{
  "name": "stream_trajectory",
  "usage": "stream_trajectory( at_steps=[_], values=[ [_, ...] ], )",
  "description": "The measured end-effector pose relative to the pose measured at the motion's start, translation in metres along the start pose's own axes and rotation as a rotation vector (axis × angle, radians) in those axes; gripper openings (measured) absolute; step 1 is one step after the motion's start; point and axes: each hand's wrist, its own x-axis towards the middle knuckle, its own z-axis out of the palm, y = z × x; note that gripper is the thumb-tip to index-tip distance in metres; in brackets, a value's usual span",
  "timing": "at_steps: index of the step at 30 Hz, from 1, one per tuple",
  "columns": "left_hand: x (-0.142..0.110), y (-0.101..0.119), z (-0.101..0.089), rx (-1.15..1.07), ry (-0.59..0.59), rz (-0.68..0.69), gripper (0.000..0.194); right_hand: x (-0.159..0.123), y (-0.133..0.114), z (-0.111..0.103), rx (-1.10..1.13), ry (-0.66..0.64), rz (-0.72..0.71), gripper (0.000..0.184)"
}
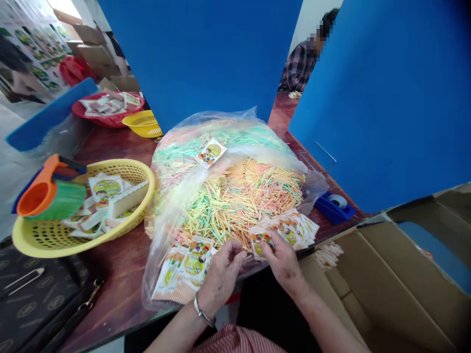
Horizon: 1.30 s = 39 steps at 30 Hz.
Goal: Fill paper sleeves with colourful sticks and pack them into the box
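Observation:
A big clear plastic bag (172,206) lies open on the brown table, heaped with thin coloured sticks (239,191). My right hand (283,264) pinches a small printed packet (259,243) taken from a fan of packets (294,228) at the heap's near right edge. My left hand (221,274), a bracelet on its wrist, has its fingers curled together at the sticks, just over another pile of packets (184,267); what it pinches is too small to name. One more packet (210,153) lies on top of the bag.
A yellow basket (44,238) at left holds packets and an orange and green scoop (47,191). Behind it stand a small yellow basket (143,123) and a red one (106,119). A blue tape dispenser (334,206) sits right; an open cardboard box (386,279) stands lower right. Another person sits beyond the blue partitions.

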Motion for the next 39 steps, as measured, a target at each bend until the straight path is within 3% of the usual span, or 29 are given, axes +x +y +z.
stream_trajectory(
  at_steps=[3,7,11,15,18,22,27,33,39],
  values=[
    [0.0,-0.004,0.007,0.046,-0.079,0.001,0.013,0.003,0.016,-0.006,-0.164,0.113,-0.147,0.029],
    [-0.005,0.003,-0.001,0.267,-0.06,0.066,0.014,0.034,0.005,-0.014,-0.268,0.198,-0.302,0.032],
    [-0.019,0.006,-0.034,0.559,0.072,0.153,0.017,0.101,-0.02,-0.012,-0.379,0.073,-0.453,0.027],
    [-0.031,-0.011,-0.071,0.877,0.279,0.212,0.017,0.168,-0.032,0.011,-0.663,-0.158,-0.541,0.024],
    [-0.033,-0.026,-0.082,1.077,0.36,0.196,0.022,0.196,-0.032,0.031,-0.805,-0.221,-0.569,0.025],
    [-0.027,-0.035,-0.079,1.169,0.359,0.17,0.021,0.204,-0.03,0.045,-0.854,-0.214,-0.553,0.025],
    [-0.021,-0.038,-0.076,1.12,0.351,0.153,0.019,0.202,-0.03,0.045,-0.898,-0.207,-0.533,0.024],
    [-0.023,-0.036,-0.078,1.16,0.546,0.196,0.033,0.203,-0.032,0.047,-0.92,-0.235,-0.491,0.025],
    [-0.022,-0.031,-0.082,1.211,0.484,0.095,0.033,0.204,-0.035,0.051,-0.925,-0.267,-0.448,0.026]
  ],
)
